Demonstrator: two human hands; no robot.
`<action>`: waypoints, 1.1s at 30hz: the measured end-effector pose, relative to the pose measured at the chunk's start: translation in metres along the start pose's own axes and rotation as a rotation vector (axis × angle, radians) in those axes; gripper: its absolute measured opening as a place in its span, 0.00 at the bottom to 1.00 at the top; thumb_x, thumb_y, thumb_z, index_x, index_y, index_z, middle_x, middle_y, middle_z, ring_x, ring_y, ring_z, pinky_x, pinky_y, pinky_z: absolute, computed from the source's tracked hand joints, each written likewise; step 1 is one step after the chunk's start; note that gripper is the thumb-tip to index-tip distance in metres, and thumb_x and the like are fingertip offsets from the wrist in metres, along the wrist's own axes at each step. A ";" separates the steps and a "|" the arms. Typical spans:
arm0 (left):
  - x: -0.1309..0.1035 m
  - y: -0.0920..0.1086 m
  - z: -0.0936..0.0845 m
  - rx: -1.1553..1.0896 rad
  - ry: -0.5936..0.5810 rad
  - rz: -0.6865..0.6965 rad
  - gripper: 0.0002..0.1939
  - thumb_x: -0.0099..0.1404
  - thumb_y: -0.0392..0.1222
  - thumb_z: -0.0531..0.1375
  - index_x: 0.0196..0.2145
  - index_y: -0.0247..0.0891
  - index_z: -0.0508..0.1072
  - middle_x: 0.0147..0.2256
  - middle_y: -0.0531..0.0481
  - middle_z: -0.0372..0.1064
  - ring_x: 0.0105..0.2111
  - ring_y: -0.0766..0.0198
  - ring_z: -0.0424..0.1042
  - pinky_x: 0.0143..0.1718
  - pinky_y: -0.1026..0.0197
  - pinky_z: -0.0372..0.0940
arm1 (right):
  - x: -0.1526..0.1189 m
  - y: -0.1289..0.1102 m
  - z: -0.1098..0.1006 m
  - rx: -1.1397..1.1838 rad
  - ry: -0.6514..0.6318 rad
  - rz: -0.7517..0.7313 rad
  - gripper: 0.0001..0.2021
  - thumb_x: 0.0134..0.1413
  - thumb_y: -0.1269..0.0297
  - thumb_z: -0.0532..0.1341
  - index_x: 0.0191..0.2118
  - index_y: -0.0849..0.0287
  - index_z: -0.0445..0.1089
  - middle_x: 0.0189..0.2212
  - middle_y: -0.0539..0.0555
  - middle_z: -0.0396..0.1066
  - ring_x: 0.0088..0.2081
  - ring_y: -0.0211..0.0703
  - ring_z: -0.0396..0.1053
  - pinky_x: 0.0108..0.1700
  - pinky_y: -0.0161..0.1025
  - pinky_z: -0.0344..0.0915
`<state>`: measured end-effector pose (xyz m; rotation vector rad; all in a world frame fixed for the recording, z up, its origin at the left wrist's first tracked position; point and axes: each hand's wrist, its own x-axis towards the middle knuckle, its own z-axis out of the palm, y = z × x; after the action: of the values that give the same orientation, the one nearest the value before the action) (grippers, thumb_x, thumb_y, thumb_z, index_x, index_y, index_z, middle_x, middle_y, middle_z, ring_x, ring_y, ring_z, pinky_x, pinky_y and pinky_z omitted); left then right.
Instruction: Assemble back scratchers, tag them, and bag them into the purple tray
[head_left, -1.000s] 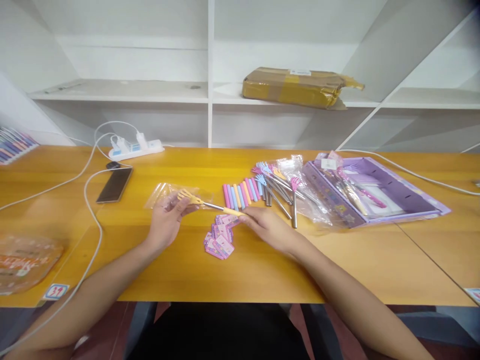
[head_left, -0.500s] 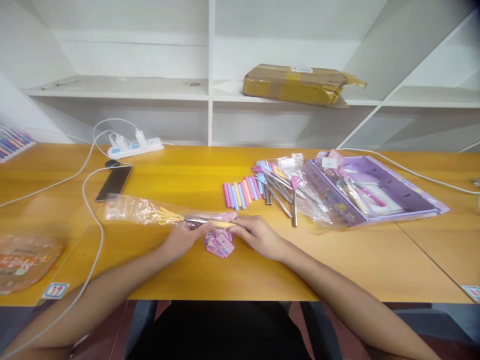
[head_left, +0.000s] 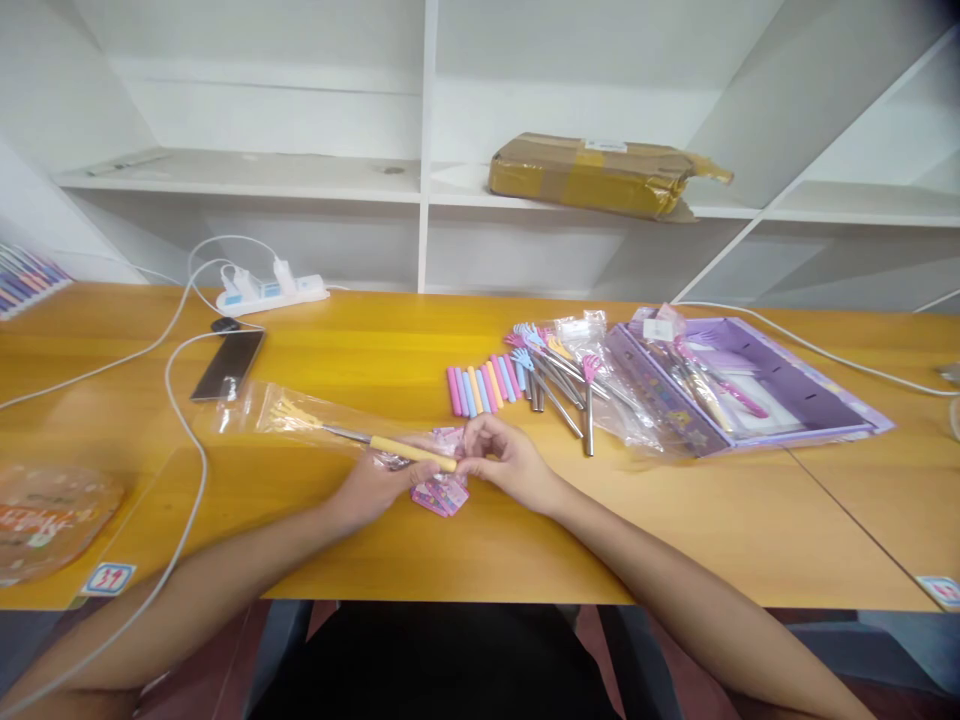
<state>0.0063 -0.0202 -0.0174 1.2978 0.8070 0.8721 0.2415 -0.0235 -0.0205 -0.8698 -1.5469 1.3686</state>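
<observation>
A yellow-handled stick (head_left: 412,453) with a metal rod and a small yellow hand-shaped head lies slanted in a clear plastic bag (head_left: 255,408). My left hand (head_left: 379,487) is closed on the handle from below, thumb on top. At the handle's right end, my right hand (head_left: 504,460) has thumb and index finger curled together; what they pinch is too small to make out. Pink printed cards (head_left: 441,496) lie on the table just under the hands. Beyond them is a row of pink, blue and yellow tubes (head_left: 484,388), beside metal rods (head_left: 589,415) with coloured hand-shaped heads.
On the right stands a purple box (head_left: 817,385) with bagged sticks at its left side. A phone (head_left: 229,365), a power strip (head_left: 274,293) and white cables are on the left. A taped parcel (head_left: 592,175) rests on the shelf.
The stick's handle now lies tilted down to the right and more fully visible. My right fingers have come off the handle's side to its end, and the head end has shifted left.
</observation>
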 end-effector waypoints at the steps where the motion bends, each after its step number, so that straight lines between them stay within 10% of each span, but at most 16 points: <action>1: -0.002 0.000 0.003 0.031 -0.032 0.002 0.15 0.63 0.50 0.71 0.44 0.39 0.83 0.45 0.44 0.82 0.45 0.52 0.80 0.50 0.51 0.75 | -0.002 -0.001 0.004 -0.047 -0.007 -0.013 0.18 0.55 0.55 0.74 0.38 0.57 0.66 0.28 0.45 0.68 0.28 0.34 0.65 0.31 0.33 0.64; 8: 0.002 0.001 -0.007 -0.003 -0.074 -0.002 0.17 0.68 0.52 0.67 0.44 0.36 0.81 0.41 0.42 0.81 0.43 0.53 0.79 0.47 0.53 0.73 | -0.010 0.000 -0.005 -0.215 -0.198 -0.254 0.36 0.57 0.58 0.73 0.66 0.49 0.57 0.47 0.53 0.67 0.32 0.33 0.69 0.38 0.37 0.73; 13: 0.008 0.003 -0.013 -0.104 -0.204 -0.092 0.18 0.71 0.54 0.64 0.43 0.35 0.76 0.37 0.46 0.77 0.35 0.60 0.76 0.40 0.57 0.71 | -0.006 -0.003 -0.018 -0.548 -0.164 -0.527 0.07 0.68 0.67 0.63 0.49 0.54 0.75 0.47 0.56 0.64 0.43 0.40 0.70 0.42 0.38 0.73; 16: 0.009 0.004 -0.010 -0.069 -0.214 -0.086 0.19 0.69 0.55 0.65 0.45 0.35 0.74 0.34 0.49 0.74 0.30 0.64 0.73 0.33 0.61 0.68 | -0.007 -0.009 -0.014 -0.600 -0.160 -0.607 0.06 0.69 0.69 0.61 0.45 0.55 0.75 0.45 0.57 0.66 0.47 0.42 0.70 0.48 0.41 0.73; 33: 0.004 -0.004 0.009 -0.045 -0.182 -0.133 0.19 0.63 0.51 0.72 0.42 0.35 0.74 0.32 0.48 0.78 0.30 0.61 0.77 0.33 0.60 0.71 | -0.008 0.003 0.009 -0.529 -0.010 -0.297 0.06 0.69 0.58 0.61 0.43 0.55 0.69 0.32 0.50 0.65 0.28 0.37 0.63 0.33 0.36 0.64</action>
<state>0.0161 -0.0213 -0.0206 1.2490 0.7169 0.6526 0.2363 -0.0342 -0.0250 -0.8937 -1.9960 0.7606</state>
